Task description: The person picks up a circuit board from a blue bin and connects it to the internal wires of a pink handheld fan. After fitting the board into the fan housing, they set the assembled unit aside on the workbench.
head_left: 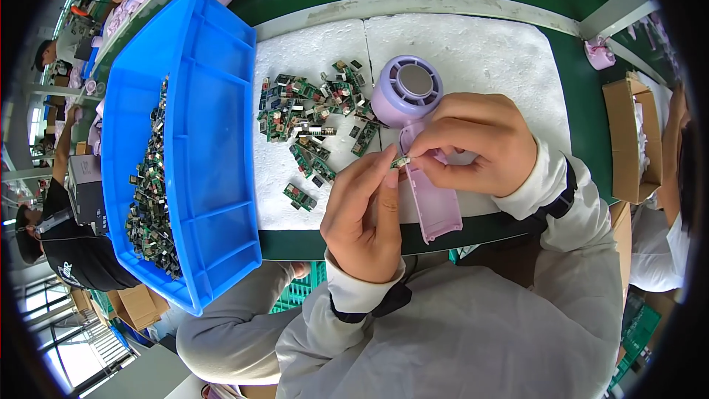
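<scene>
A small green circuit board [399,163] is pinched between the thumb and fingertips of my left hand [365,216]. My right hand [484,146] pinches the same board's right end with thumb and forefinger; whether a wire or plug is also between those fingertips cannot be made out. Behind and under both hands lies a lilac handheld fan [399,103], its round head away from me. The fan's handle shell [437,210] points toward me with its hollow inside facing up. Part of the handle is hidden by my right hand.
Loose circuit boards [299,107] lie in a heap on the white foam sheet [495,44], left of the fan. A tilted blue bin [214,140] with many more boards stands at the left. A cardboard box [624,155] is at the right. Other people sit at both sides.
</scene>
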Tool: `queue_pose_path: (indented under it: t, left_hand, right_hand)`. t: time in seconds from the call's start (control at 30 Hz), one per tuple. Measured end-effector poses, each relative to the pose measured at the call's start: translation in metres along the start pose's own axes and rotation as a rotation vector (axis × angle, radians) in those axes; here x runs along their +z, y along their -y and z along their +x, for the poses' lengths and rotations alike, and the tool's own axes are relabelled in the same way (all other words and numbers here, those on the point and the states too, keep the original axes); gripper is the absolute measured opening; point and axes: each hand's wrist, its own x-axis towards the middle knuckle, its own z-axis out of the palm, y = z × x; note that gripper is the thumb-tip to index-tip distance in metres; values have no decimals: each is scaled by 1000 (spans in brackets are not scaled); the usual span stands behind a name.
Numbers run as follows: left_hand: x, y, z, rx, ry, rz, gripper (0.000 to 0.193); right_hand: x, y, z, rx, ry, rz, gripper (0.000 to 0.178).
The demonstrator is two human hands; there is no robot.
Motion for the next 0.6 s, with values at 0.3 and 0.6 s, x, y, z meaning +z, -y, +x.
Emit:
queue_pose_path:
  t: [0.3, 0.6]
  left_hand:
    - [1, -4, -3, 35, 19, 108, 27]
    - [1, -2, -6, 67, 14, 96, 27]
  right_hand:
    - [-6, 0, -1, -149, -11, -216, 18]
    - [-9, 6, -5, -187, 42, -280, 19]
